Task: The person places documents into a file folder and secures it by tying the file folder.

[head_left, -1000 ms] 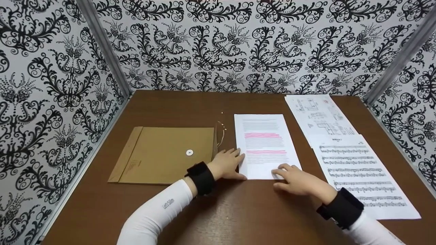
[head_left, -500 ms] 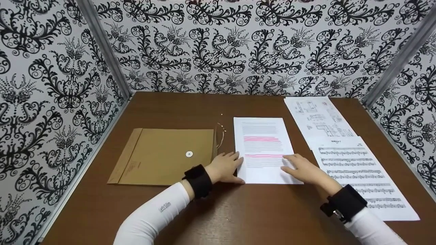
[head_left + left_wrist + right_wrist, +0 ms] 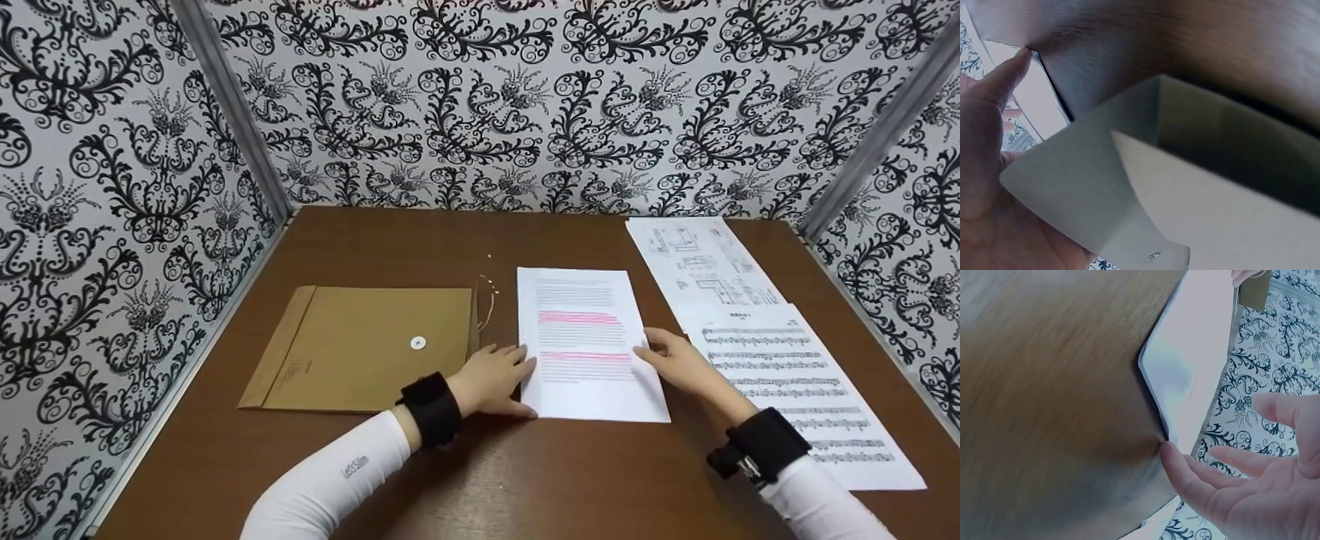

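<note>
I see the white rectangular paper stack [image 3: 581, 337] lying lengthwise between left grip [image 3: 491, 381] and right grip [image 3: 679, 364], both wide, touching its long sides.

Highlighted pages [image 3: 589, 349]: smooth matt paper. Envelope [image 3: 367, 349]: matt brown paper. Desk [image 3: 540, 480]: wood-look, faint gloss. Sleeve [image 3: 315, 480]: smooth cloth.

White sleeves [image 3: 319, 487] meet black wristbands [image 3: 429, 411], with small lettering [image 3: 355, 468], apparently "Let's Slim".
</note>
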`<state>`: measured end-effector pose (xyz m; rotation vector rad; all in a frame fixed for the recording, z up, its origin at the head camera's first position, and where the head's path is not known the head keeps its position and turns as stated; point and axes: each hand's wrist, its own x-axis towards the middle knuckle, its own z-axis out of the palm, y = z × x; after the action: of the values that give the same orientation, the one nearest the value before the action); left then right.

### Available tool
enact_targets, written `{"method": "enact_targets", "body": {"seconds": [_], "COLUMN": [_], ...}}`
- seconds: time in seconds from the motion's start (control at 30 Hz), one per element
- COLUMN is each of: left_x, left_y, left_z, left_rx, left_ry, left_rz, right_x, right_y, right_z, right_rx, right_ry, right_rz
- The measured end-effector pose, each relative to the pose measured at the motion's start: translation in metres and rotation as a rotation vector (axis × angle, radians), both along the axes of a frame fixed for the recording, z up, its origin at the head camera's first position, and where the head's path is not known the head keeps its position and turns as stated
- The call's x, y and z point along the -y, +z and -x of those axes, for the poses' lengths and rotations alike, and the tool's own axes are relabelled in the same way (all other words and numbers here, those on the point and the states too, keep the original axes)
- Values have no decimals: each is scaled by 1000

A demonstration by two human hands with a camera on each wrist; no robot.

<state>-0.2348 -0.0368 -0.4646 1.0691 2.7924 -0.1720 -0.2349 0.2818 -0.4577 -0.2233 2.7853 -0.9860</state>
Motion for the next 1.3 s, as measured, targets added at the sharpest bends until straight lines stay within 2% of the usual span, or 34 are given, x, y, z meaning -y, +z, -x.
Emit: {"method": "enact_targets", "body": {"seconds": [0.3,0.5,0.8,0.97,1.1,1.2,1.3], "left_x": [2,3,2,1,1,1,1], "left_y": [-1,0,-1,-1,0,0,0], "left_z": [-2,-5,-5,-5,-6,-5,-4], "left_rx": [-13,-51,-67,-48,-49,-46,-45], "left_ry": [-20,-44,-47,-32,-30,-29,-28], "left_rz": [-11,-9,-10,1,2,6,11], "right_x": [-3,-2,-7,-8,-7,-4,-1], "right_y": [4,4,-2,-1,-1,-3,-7], "right_z": [4,7,10,11,12,14,17], "right_rx": [130,224,228,260,324,356,352], "right_ry": [-38,-60,-112,-141,-182,-180,-160], "right_rz": [109,196,202,289,353,386,428]}}
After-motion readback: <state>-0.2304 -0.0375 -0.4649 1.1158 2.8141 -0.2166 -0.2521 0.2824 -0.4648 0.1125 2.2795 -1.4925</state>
